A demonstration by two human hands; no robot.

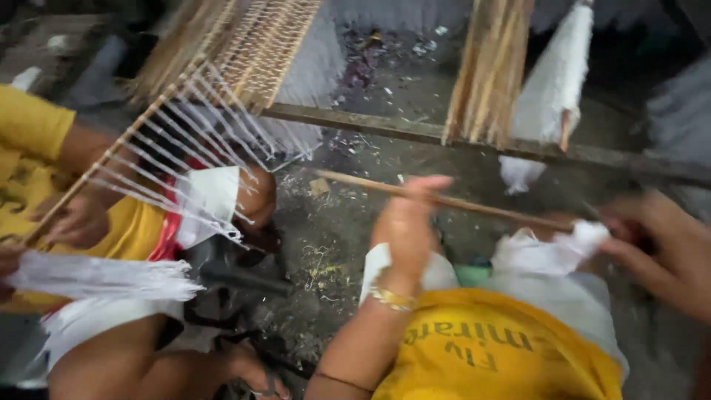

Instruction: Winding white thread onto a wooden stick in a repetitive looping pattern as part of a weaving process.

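Observation:
My left hand [406,226], with a gold bracelet on its wrist, is closed around a thin wooden stick [474,204] that runs from the middle to the right. My right hand [663,248] is blurred at the stick's right end, with its fingers on a bunch of white fibre [552,252]. My yellow shirt [496,352] fills the bottom centre. On the left, a co-worker in a yellow shirt [29,126] has a hand [74,221] on a slanted stick [126,137] strung with white threads [196,159].
A long wooden beam [385,127] crosses the dirt floor [333,244], which is littered with scraps. Bundles of reeds [489,67] lean at the top, with a white fibre hank [555,81] beside them. A flat white thread bundle [96,278] lies by the co-worker's lap.

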